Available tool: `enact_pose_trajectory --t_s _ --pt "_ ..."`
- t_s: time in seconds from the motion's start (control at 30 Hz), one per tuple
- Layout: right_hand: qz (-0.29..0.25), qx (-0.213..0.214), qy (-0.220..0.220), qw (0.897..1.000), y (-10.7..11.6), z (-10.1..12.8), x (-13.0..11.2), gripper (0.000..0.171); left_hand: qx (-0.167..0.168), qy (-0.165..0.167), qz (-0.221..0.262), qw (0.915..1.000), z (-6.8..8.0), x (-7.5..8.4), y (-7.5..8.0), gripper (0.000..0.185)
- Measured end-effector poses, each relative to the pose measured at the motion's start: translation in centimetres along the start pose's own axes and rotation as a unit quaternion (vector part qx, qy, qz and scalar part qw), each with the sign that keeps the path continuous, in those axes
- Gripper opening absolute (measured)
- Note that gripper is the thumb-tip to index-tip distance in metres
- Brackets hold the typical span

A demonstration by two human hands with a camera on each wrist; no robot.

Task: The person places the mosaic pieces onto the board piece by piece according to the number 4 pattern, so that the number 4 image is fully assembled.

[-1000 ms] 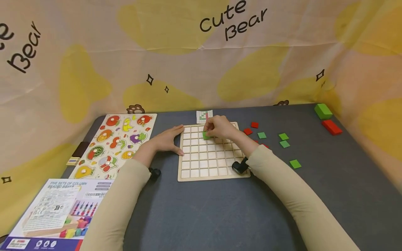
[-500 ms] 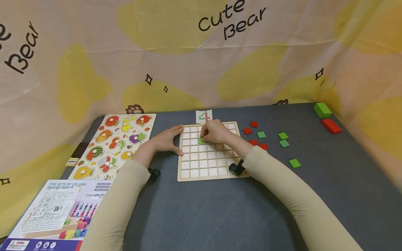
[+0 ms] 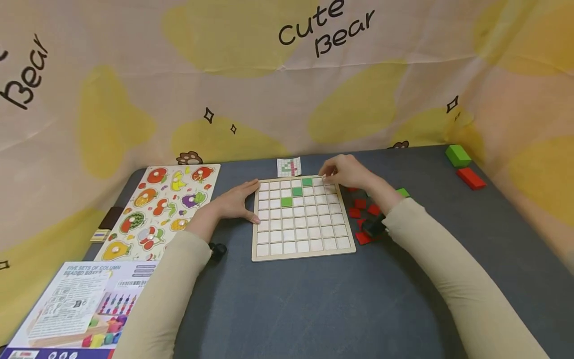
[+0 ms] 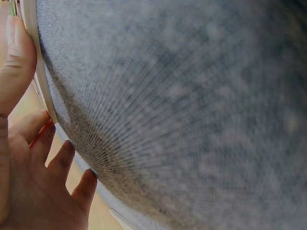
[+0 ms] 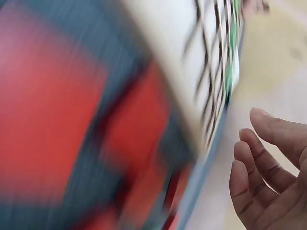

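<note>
Left hand (image 3: 235, 200) spread against the wooden grid board (image 3: 305, 255); right hand (image 3: 347, 172), loosely curled and empty, has left the nearest green tile (image 3: 286, 202), so that placement looks done.

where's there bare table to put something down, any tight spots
Widest: the table in front of the board, between the two sleeves. Another patch lies right of the right sleeve, nearer than the red block. Crowded: the board's right side, with red tiles, and the left side, with the fruit puzzle and box.
</note>
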State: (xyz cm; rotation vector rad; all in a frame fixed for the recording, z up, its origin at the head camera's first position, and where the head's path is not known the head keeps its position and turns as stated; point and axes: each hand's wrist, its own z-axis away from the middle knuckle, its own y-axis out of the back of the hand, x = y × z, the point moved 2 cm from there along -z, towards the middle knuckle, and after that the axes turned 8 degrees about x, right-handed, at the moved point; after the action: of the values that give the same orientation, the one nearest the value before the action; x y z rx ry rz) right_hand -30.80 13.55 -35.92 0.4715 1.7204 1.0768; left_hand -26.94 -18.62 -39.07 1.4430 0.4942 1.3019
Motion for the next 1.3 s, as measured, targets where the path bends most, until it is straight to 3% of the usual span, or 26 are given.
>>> enact_pose_trajectory --t_s 0.23,0.5,0.6,0.83,1.1,1.3 --pt "-0.003 0.008 -0.074 0.997 5.4 3.5 7.5 0.025 0.003 0.009 -0.002 1.0000 0.5 -0.2 0.1 0.112" --pt "-0.044 -0.124 -0.129 0.983 8.5 7.2 12.8 0.036 0.003 0.008 -0.004 1.0000 0.6 0.0 0.3 0.112" --pt "-0.053 -0.143 -0.136 0.979 8.7 7.9 13.8 0.041 0.005 0.002 -0.004 1.0000 0.4 0.0 0.2 0.112" --pt "-0.017 -0.116 -0.119 0.986 8.4 8.1 14.0 0.032 0.004 -0.001 -0.002 1.0000 0.2 -0.2 0.0 0.112" --pt "0.008 -0.076 -0.134 0.988 8.6 7.6 13.5 0.022 0.008 -0.003 -0.001 1.0000 0.3 -0.1 0.0 0.112" --pt "-0.030 -0.012 -0.141 0.989 8.1 6.5 10.7 0.023 0.008 -0.008 -0.001 0.9999 0.3 0.1 0.0 0.112"
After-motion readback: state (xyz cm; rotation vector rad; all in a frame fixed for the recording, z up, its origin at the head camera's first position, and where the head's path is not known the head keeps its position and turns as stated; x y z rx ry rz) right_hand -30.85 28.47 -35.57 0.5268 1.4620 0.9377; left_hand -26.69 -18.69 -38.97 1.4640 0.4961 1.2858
